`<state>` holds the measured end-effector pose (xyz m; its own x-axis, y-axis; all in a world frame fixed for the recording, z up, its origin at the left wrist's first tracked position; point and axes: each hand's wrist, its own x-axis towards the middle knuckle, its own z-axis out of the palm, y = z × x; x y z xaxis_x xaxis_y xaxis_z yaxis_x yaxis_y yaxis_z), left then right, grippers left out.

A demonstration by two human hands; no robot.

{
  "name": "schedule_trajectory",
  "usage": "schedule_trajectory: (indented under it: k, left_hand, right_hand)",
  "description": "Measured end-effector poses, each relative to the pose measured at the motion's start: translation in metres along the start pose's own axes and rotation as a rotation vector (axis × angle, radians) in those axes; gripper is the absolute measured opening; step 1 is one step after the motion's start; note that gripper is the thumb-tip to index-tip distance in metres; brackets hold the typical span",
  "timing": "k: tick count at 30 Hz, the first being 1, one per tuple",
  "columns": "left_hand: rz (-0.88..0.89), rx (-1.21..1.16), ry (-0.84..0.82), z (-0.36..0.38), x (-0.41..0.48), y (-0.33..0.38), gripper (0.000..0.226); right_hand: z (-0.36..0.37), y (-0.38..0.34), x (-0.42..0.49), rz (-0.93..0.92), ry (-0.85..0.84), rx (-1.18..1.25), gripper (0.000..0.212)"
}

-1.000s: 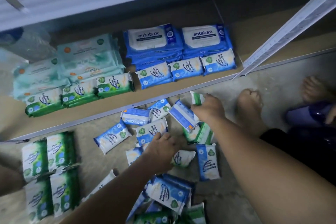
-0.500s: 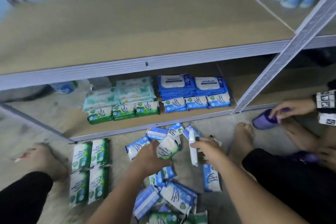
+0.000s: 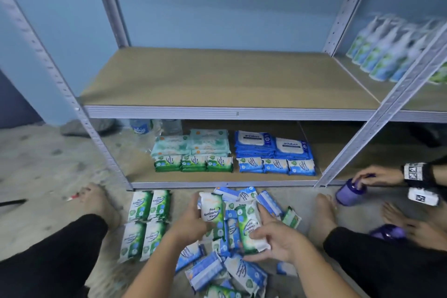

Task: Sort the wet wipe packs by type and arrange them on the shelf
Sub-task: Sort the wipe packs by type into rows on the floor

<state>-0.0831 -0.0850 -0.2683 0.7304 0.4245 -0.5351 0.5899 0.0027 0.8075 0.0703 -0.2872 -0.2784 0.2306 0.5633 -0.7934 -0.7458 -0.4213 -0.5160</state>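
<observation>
Purple bottle [image 3: 350, 195] right of the loose packs [image 3: 210, 271].

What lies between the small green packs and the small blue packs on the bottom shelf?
Nothing: the head view shows a narrow bare strip of shelf between the green packs and the blue packs.
</observation>
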Motion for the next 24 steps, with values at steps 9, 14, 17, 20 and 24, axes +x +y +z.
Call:
schedule_trajectory:
  k: [9,14,17,20,24]
  left_hand:
    - [0.004,0.012,0.035,-0.011,-0.001,-0.011,0.078]
    - [-0.032,0.039,0.131,-0.021,0.01,-0.026,0.067]
    - [-0.05,0.041,0.194,-0.03,0.015,-0.034,0.067]
    - [-0.086,0.058,0.255,-0.039,0.028,-0.047,0.068]
    - [-0.142,0.096,0.304,-0.054,0.059,-0.07,0.073]
  right_hand:
    - [0.007,-0.013,-0.002,-0.397,0.537,-0.635,0.024]
    - [0.011,-0.007,0.029,-0.446,0.582,-0.23,0.046]
    - [0.022,-0.011,0.052,-0.426,0.487,0.135,0.042]
    - [0.032,-0.014,0.081,-0.406,0.474,0.143,0.039]
    - [0.046,-0.011,0.123,-0.377,0.539,-0.118,0.039]
